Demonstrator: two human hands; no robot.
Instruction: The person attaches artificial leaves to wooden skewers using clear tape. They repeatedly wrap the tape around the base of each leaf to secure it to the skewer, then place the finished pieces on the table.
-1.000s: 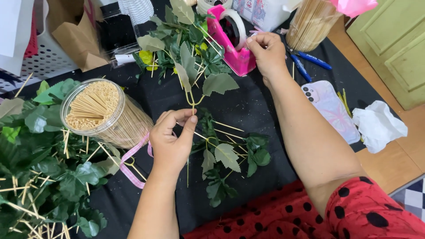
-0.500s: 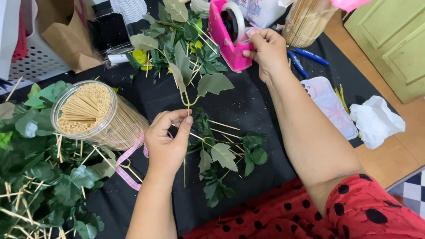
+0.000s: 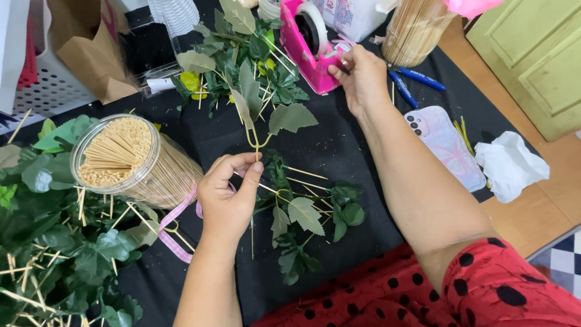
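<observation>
On black cloth [image 3: 339,151]: artificial leaf sprig [image 3: 266,115], matte green fabric leaves, pale forked stem, thin wooden skewer alongside. Left hand [image 3: 227,200] mid-table, palm down, thumb and fingertips pinched shut on stem base and skewer, wrist straight. Right hand [image 3: 363,75] stretched forward, fingers curled closed at front edge of glossy pink tape dispenser [image 3: 305,51]; tape itself too small to tell. Near left hand: clear round jar [image 3: 136,160] lying tilted, packed with skewers; pink gingham ribbon [image 3: 175,227]; more leaf sprigs [image 3: 305,221]. Marbled phone [image 3: 445,145], crumpled white tissue [image 3: 508,163] beside right forearm.
</observation>
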